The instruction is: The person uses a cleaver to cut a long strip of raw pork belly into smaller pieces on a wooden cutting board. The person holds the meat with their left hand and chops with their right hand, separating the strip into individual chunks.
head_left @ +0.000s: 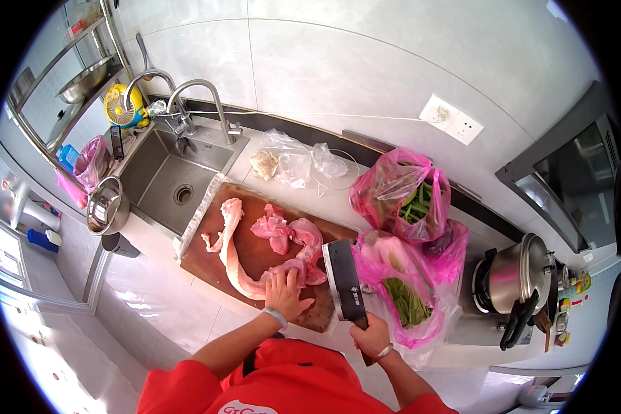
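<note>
On a wooden cutting board (207, 262) lie a long pale strip of raw meat (230, 238), a smaller pink piece (271, 228) and a larger pink piece (308, 245). My left hand (285, 294) rests with spread fingers on the meat at the board's lower middle. At the board's right, my right hand (370, 334) is closed round the handle of a cleaver (340, 276), its broad dark blade held upright beside the meat.
A sink (143, 176) with faucets and a steel bowl (108, 204) are left, beside a metal shelf (62, 90). Pink bags of greens (408, 312) lie right of the board, before a pressure cooker (519, 276). Crumpled clear bags (293, 155) lie behind the board.
</note>
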Action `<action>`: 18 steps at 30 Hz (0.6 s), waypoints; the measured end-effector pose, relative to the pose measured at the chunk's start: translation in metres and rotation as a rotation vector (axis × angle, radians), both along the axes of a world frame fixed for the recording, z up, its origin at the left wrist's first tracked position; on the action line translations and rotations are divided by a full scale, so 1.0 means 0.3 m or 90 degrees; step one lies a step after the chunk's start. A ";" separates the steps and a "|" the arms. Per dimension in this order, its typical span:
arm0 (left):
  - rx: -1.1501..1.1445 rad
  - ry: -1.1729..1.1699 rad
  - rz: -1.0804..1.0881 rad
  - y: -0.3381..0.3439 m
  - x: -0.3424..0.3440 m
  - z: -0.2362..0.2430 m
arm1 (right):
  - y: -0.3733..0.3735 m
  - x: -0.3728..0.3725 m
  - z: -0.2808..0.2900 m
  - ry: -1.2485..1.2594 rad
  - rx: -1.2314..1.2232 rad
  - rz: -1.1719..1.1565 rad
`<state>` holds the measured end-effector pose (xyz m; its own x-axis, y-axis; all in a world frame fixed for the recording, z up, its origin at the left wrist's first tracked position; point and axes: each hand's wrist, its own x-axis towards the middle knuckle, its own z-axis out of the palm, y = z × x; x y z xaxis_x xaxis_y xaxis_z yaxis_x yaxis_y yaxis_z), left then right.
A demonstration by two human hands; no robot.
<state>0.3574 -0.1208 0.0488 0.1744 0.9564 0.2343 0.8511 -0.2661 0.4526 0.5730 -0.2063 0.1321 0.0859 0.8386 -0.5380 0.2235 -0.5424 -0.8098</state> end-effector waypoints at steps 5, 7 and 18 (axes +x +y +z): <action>-0.082 0.013 0.037 0.062 -0.048 -0.120 | 0.019 -0.004 -0.018 -0.034 0.025 0.058; -0.132 -0.052 0.057 0.087 -0.089 -0.104 | 0.025 -0.003 -0.023 -0.045 0.037 0.065; -0.702 -0.633 0.035 0.153 -0.264 -0.061 | 0.063 -0.013 0.002 -0.036 0.059 0.130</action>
